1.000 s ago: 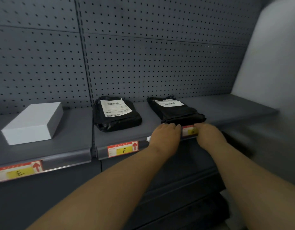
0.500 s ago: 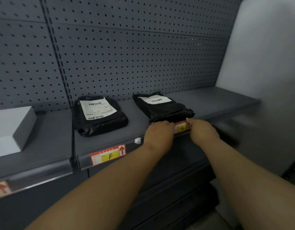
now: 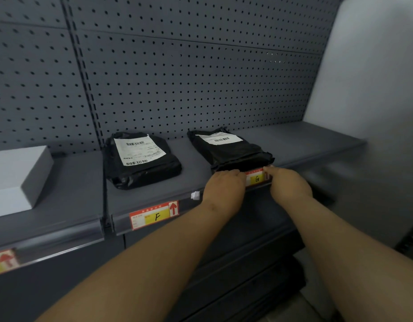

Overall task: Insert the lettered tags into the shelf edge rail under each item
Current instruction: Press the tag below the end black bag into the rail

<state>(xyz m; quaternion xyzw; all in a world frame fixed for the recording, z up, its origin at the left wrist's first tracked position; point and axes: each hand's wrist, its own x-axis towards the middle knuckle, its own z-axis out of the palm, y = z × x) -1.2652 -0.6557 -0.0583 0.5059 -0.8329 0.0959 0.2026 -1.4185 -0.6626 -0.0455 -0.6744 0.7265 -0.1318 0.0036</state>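
- Since half a second ago, both hands are staying pressed to the same spot on the shelf edge rail (image 3: 154, 206), and the G tag (image 3: 257, 178) between them is showing about the same strip of red and yellow; the shelving is sitting almost where it was in the frame.
- Left hand (image 3: 224, 187) is lying just right of the frame's centre, fingers curled over the front lip of the rail and covering the tag's left end; its grip is narrow, though whether it is pinching the tag or only pressing it I cannot tell.
- Right hand (image 3: 290, 184) is resting just to the right, fingertips (image 3: 269, 168) touching the tag's right end near its red arrow, fingers bent and close together.
- G tag is sitting in the rail directly under the right black parcel (image 3: 231, 152), whose front edge is overhanging the shelf lip just above the hands.
- F tag (image 3: 154, 214) is sitting in the rail lower left of centre, below the left black parcel (image 3: 140, 159), which is lying flat with its white shipping label up.
- Small white clip (image 3: 195, 195) is sticking out of the rail just left of the left hand.
- White box (image 3: 17, 180) is lying at the left edge, with another tag (image 3: 3, 262), partly cut off and its letter hidden, in the rail at the lower left.
- Grey pegboard (image 3: 189, 77) is filling the upper frame.
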